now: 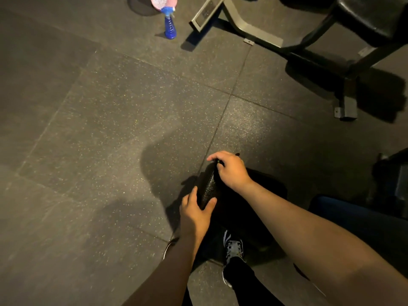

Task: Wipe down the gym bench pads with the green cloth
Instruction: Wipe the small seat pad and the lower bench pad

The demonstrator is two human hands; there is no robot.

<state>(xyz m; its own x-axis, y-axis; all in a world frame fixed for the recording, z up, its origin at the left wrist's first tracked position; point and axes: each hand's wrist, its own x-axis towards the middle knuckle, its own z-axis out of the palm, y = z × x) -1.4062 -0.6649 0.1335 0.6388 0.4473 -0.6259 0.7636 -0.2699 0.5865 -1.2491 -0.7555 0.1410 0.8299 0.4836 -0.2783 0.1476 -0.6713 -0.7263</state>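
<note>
No green cloth shows in the head view. A black bag (pixel 231 208) with a textured side stands on the floor in front of my feet. My left hand (pixel 195 209) grips its near left edge, thumb on one side and fingers on the other. My right hand (pixel 229 170) pinches a small black pull at the bag's top. A gym bench with a black pad (pixel 373 16) and a dark metal frame (pixel 344 62) stands at the top right, well away from both hands.
A blue spray bottle (pixel 170 27) stands on the rubber floor at the top centre, with a pink mesh item (pixel 163 2) just behind it. A grey metal equipment base (pixel 249 29) lies beside the bench. My shoe (pixel 233 250) is under the bag. Dark equipment (pixel 395 180) sits at the right edge.
</note>
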